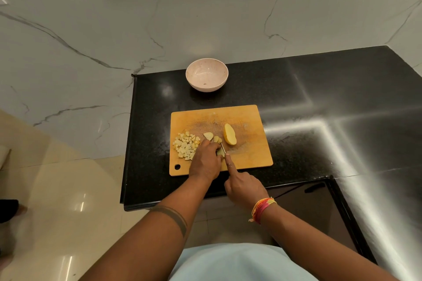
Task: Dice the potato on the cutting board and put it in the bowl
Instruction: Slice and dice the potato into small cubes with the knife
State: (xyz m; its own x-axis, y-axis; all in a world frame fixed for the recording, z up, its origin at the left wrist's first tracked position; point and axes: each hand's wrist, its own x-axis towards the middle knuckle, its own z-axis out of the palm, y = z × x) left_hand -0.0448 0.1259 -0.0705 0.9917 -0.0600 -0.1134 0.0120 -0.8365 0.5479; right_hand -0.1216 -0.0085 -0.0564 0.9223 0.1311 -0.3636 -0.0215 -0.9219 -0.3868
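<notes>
On the cutting board [251, 153], potato [229, 134] lies beyond both hands.

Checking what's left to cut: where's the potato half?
The potato half lies mid-board on the cutting board, right of the knife, away from the diced pile at left.

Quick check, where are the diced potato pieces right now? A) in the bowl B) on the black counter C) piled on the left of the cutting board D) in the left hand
C: the diced potato pieces lie heaped on the cutting board's left part; the bowl holds no dice.

Black counter [296, 89]: bowl [206, 77], cutting board [249, 150].
</notes>
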